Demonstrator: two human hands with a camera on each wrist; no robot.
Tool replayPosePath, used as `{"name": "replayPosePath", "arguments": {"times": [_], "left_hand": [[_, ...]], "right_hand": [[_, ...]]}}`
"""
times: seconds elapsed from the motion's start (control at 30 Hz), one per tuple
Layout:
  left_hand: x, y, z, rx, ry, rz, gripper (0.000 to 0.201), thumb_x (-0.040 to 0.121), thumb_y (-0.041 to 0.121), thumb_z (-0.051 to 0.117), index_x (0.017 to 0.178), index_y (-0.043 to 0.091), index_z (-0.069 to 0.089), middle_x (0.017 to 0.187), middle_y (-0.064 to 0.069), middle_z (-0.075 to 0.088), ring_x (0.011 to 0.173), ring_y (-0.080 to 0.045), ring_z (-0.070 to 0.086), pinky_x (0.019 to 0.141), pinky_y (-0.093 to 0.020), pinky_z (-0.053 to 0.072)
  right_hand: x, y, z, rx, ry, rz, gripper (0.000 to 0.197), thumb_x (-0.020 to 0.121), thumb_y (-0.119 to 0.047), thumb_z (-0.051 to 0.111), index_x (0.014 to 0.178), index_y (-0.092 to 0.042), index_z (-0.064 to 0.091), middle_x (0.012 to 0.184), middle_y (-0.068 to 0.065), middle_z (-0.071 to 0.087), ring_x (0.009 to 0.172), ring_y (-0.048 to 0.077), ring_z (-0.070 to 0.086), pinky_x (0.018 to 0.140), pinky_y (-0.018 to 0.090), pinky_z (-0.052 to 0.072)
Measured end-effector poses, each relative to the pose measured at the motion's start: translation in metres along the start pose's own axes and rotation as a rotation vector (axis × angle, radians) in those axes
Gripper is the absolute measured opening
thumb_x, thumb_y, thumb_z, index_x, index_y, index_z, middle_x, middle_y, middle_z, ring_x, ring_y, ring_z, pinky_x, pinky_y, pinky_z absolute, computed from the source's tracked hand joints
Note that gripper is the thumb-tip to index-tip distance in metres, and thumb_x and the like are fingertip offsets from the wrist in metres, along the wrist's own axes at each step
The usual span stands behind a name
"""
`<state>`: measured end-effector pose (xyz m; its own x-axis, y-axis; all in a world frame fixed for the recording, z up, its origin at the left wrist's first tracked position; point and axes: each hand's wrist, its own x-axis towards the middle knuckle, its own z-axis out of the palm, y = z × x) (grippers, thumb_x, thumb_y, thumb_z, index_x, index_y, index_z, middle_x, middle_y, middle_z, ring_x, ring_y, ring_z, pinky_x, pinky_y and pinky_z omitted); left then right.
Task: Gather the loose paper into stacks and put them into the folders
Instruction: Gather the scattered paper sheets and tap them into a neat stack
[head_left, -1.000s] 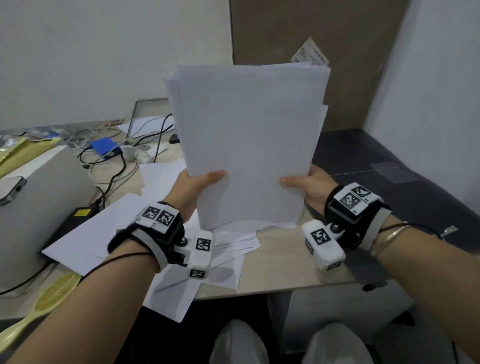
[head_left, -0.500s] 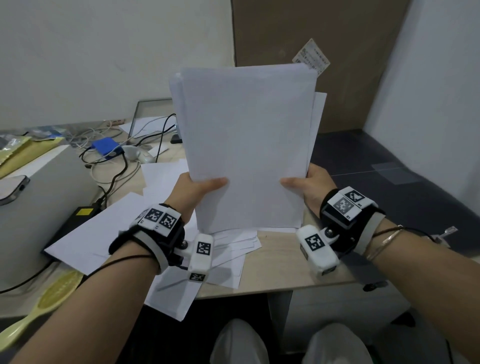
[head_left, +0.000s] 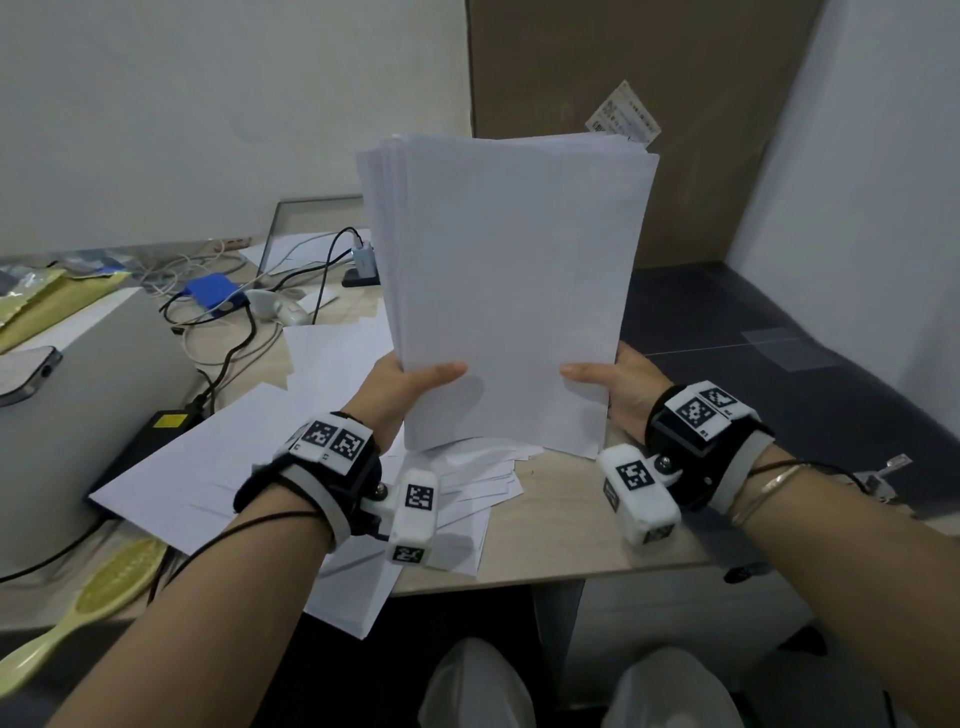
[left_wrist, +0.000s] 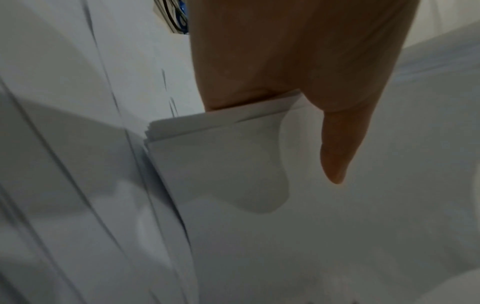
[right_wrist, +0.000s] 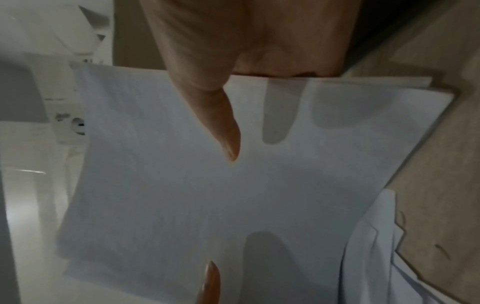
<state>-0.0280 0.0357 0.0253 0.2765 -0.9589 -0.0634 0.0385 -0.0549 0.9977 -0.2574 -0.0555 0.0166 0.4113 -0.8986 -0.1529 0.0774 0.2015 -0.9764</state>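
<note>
Squaring up since earlier, paper stack edges aligning; left hand and right hand pinching lower sides; sheets light, floppy, slippery.

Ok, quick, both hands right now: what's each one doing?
Left hand: grips the lower left edge of the upright paper stack, thumb on the front.
Right hand: grips the stack's lower right edge, thumb on the front.
</note>
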Motion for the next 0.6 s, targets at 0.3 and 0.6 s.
{"name": "replayPosePath", "arguments": {"times": [0.3,0.6], "left_hand": [[0.008,-0.009,0.001,0.005,0.188,-0.082,0.034,0.079,0.017,0.076,0.108,0.002,0.067,0.108,-0.015,0.071,0.099,-0.033,0.067,0.089,-0.044,0.054],[-0.010,-0.014,-0.037,0.330,0.367,-0.056,0.041,0.091,0.020,0.060,0.131,0.011,0.055,0.125,-0.007,0.057,0.109,-0.019,0.054,0.089,-0.027,0.041]], "right_hand": [[-0.003,0.003,0.004,-0.090,-0.115,0.259,0.025,0.087,-0.003,0.061,0.111,-0.007,0.063,0.104,0.014,0.070,0.092,0.030,0.068,0.084,0.044,0.054],[0.002,0.002,-0.014,-0.405,0.320,-0.032,0.037,0.084,-0.004,0.064,0.119,0.006,0.059,0.120,0.021,0.063,0.111,0.033,0.061,0.101,0.045,0.046]]}}
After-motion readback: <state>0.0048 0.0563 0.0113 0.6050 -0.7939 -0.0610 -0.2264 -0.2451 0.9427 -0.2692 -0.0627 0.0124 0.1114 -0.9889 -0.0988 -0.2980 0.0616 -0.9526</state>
